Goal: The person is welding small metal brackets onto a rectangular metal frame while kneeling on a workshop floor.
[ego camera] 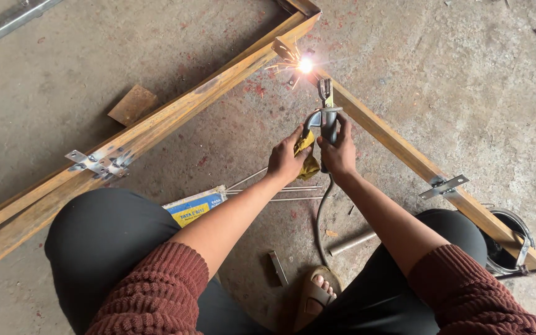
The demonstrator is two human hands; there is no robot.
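Both hands grasp the grey metal electrode holder (325, 121), left hand (288, 158) through yellow cloth (308, 162), right hand (339, 152) bare; sparks from bright arc (306, 65) may burn skin

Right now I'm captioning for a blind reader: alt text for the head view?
Both hands, left hand and right hand, grip a welding electrode holder sparking a bright arc at the corner of a rusty metal frame on a concrete floor. A yellow cloth pads the left hand.

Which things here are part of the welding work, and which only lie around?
In use: electrode holder, yellow cloth, left hand, right hand, steel frame, weld spark.
Lying about: rusty plate, rod packet, black bucket.
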